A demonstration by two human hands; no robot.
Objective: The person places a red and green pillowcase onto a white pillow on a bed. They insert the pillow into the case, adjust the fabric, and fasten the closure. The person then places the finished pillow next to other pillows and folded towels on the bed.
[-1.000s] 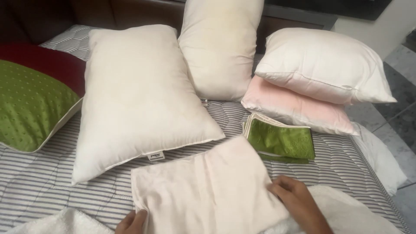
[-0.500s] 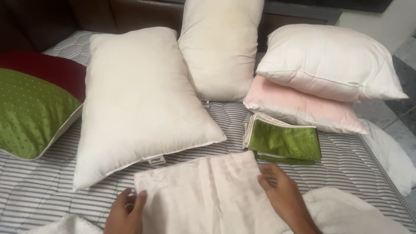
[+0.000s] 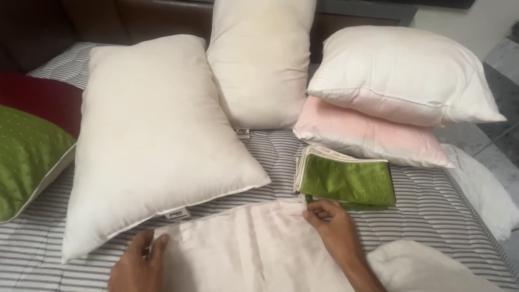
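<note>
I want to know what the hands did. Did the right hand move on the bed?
Yes. The right hand slid up the pale pillowcase to its top corner, toward the folded green cloth, which stayed put.

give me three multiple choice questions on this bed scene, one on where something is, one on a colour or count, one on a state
1. Where does the folded green cloth lie?
A. under the big cream pillow
B. on the striped sheet in front of the pink pillow
C. on the floor

2. What colour is the pillow under the white pillow on the right?
A. pink
B. blue
C. black

3. How are the hands on the pale pillowcase?
A. both lifted clear of it
B. only one touches it
C. each hand holds a corner of its far edge

Answers:
1 B, the cloth rests on the striped sheet just in front of the pink pillow.
2 A, pink shows below the white one.
3 C, the left hand holds the left corner and the right hand pinches the right corner.
</note>
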